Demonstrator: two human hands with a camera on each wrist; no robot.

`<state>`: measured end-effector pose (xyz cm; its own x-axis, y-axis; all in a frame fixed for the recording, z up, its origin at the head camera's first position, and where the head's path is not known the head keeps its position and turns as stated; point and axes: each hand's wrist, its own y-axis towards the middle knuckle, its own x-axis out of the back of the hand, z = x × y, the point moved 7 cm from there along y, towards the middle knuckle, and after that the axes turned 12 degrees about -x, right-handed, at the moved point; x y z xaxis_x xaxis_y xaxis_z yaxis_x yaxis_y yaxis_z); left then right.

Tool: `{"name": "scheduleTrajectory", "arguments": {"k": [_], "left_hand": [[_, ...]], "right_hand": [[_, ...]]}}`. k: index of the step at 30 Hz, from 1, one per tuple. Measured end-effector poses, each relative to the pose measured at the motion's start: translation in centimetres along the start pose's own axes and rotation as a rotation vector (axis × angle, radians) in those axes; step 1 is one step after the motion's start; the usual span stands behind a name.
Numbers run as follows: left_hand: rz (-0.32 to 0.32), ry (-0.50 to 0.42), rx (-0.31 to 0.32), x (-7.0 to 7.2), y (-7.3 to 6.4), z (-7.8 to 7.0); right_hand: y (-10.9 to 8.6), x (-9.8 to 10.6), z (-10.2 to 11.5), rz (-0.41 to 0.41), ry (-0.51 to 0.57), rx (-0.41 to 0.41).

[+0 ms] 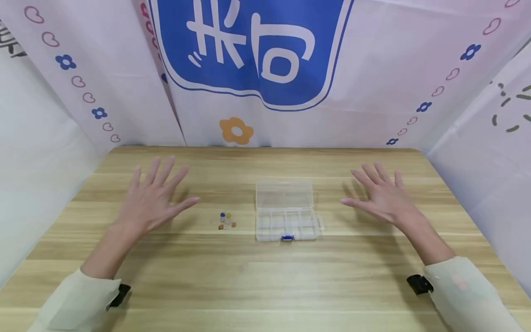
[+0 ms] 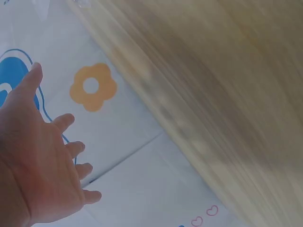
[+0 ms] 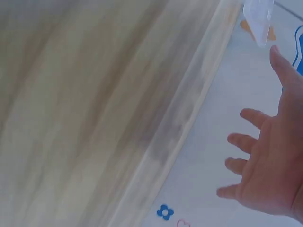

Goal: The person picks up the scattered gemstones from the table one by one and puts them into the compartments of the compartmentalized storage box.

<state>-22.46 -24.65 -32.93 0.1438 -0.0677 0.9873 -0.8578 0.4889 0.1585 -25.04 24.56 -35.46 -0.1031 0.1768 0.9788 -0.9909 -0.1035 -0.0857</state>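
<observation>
The left hand (image 1: 151,203) and right hand (image 1: 387,196) are spread wide, holding nothing.
Between them on the stripy wooden desk (image 1: 274,286) is a see-through box (image 1: 286,224), its lid (image 1: 284,194) open, with little square rooms (image 1: 278,216) inside and a blue clip (image 1: 287,238) in front. It looks like thin, stiff plastic: light, a bit slippery, and could crack, so hold it by the sides. The tiny pieces (image 1: 227,221) lie left of it, blue, yellow, brown and clear. They look hard and may roll, so pinch each one.
</observation>
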Motion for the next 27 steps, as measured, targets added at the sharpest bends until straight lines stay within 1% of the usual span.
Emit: {"name": "scheduleTrajectory", "arguments": {"k": [4, 8, 12, 15, 19, 22, 24, 27], "left_hand": [[0.018, -0.001, -0.031, -0.2, 0.5, -1.0], [0.057, -0.039, -0.075, -0.6, 1.0, -2.3], [0.092, -0.116, -0.111, -0.9, 1.2, -3.5], [0.104, -0.172, -0.134, -1.1, 1.3, -4.3], [0.086, -0.207, -0.192, -1.4, 1.6, -5.2], [0.055, -0.214, -0.241, -1.6, 2.0, -5.8], [0.032, -0.221, -0.270, -1.7, 2.2, -6.1], [0.015, -0.243, -0.293, -1.8, 2.5, -6.6]], "right_hand": [[-0.4, -0.4, 1.8, 0.007, 0.007, 0.071], [-0.9, -0.9, 3.6, 0.001, 0.040, 0.161], [-1.2, -1.0, 5.1, 0.006, 0.131, 0.224], [-1.2, -1.1, 6.0, 0.014, 0.205, 0.247], [-1.3, -1.3, 6.9, 0.027, 0.308, 0.284], [-1.4, -1.6, 7.7, 0.063, 0.379, 0.324], [-1.4, -1.9, 8.1, 0.089, 0.408, 0.348], [-1.4, -2.5, 8.6, 0.124, 0.419, 0.375]]}}
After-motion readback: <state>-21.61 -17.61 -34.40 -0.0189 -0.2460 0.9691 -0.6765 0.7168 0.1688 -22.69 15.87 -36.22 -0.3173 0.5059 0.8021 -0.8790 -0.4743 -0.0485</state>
